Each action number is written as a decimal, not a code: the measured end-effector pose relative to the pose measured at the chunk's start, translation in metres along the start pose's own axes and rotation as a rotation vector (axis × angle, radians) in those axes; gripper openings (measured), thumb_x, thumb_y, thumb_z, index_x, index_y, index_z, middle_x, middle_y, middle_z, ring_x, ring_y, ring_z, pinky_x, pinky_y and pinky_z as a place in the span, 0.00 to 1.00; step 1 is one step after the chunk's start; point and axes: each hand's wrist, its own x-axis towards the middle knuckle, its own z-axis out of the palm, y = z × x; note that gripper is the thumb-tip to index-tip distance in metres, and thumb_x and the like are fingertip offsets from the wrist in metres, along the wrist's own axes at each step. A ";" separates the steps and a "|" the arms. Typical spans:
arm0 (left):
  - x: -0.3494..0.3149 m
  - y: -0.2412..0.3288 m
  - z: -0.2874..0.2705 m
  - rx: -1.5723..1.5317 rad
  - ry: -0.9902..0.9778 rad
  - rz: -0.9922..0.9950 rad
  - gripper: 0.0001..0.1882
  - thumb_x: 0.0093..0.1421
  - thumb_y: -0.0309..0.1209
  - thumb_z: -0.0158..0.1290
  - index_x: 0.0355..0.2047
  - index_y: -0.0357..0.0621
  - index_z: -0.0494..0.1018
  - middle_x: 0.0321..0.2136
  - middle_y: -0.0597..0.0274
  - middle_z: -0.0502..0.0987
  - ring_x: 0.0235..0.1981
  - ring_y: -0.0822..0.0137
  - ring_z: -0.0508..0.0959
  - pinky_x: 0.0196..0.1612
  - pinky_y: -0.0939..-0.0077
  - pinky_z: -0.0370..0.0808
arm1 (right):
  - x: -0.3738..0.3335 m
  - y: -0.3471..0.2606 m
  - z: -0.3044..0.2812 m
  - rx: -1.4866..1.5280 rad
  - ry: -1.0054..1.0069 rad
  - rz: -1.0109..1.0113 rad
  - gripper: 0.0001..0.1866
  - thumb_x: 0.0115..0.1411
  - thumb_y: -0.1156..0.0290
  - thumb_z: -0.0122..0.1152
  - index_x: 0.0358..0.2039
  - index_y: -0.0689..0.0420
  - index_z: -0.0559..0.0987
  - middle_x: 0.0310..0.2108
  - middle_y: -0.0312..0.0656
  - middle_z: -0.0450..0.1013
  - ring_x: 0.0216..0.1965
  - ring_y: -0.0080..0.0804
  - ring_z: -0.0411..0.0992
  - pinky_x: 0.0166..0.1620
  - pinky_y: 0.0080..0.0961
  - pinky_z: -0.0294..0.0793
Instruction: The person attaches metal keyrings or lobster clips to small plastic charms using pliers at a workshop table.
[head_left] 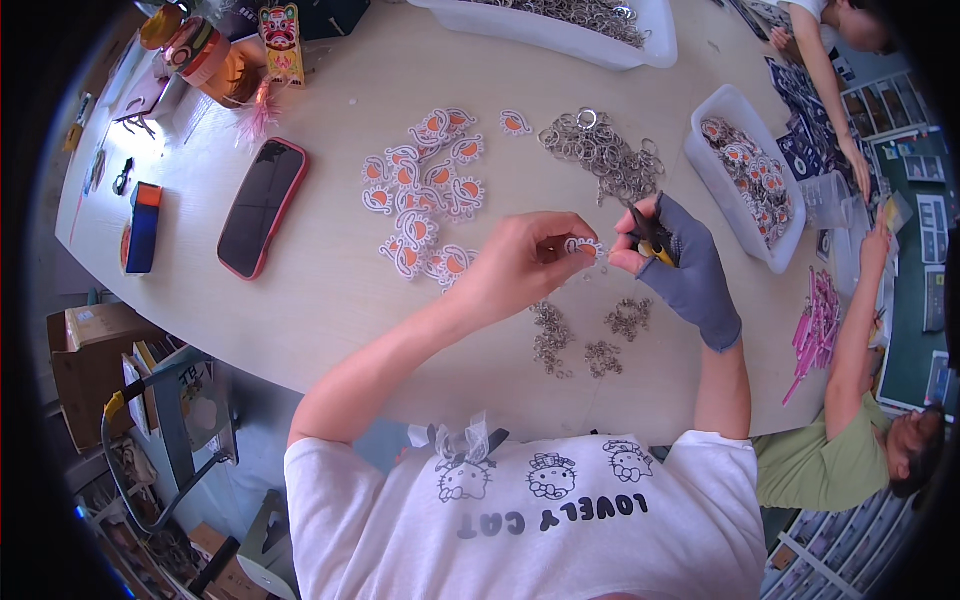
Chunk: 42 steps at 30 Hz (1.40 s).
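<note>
Pinched between the fingertips of my left hand [530, 255] is a small white-and-orange charm [582, 246]. My right hand [692, 268], in a grey fingerless glove, grips pliers [652, 240] with yellow on the handles; its thumb and forefinger come close to the charm's edge. Whether they pinch a tiny ring there is too small to tell. To the left lies a spread of similar charms [408, 198], and one single charm [515, 122] sits apart beyond my hands. A heap of metal key rings [612, 158] is just past the pliers. Small piles of jump rings [550, 338] lie nearer me.
A plastic bin [790, 250] of charms stands at right, another bin [570, 52] of metal rings at the far edge. A phone [262, 208] and a blue-orange box [143, 228] lie left. Pink straps [818, 320] lie right, near two other people's arms [858, 310].
</note>
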 end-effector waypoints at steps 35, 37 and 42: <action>0.005 -0.021 0.000 0.236 0.267 0.386 0.06 0.59 0.21 0.63 0.37 0.40 0.83 0.30 0.64 0.81 0.26 0.72 0.77 0.28 0.77 0.74 | 0.068 0.053 -0.022 -0.855 0.302 -0.345 0.13 0.56 0.66 0.71 0.37 0.58 0.77 0.34 0.45 0.76 0.36 0.48 0.75 0.40 0.41 0.73; 0.005 -0.021 -0.001 0.240 0.267 0.385 0.06 0.59 0.20 0.63 0.37 0.40 0.83 0.31 0.63 0.81 0.27 0.72 0.78 0.28 0.77 0.74 | 0.078 0.061 -0.024 -1.096 0.259 -0.407 0.13 0.56 0.67 0.70 0.37 0.57 0.76 0.34 0.43 0.75 0.36 0.44 0.76 0.41 0.40 0.73; 0.007 -0.024 -0.002 0.225 0.289 0.418 0.07 0.59 0.20 0.62 0.37 0.40 0.83 0.32 0.62 0.82 0.30 0.71 0.80 0.28 0.78 0.74 | 0.075 0.067 -0.027 -1.146 0.327 -0.434 0.12 0.57 0.68 0.68 0.38 0.56 0.75 0.36 0.42 0.75 0.37 0.43 0.75 0.42 0.40 0.72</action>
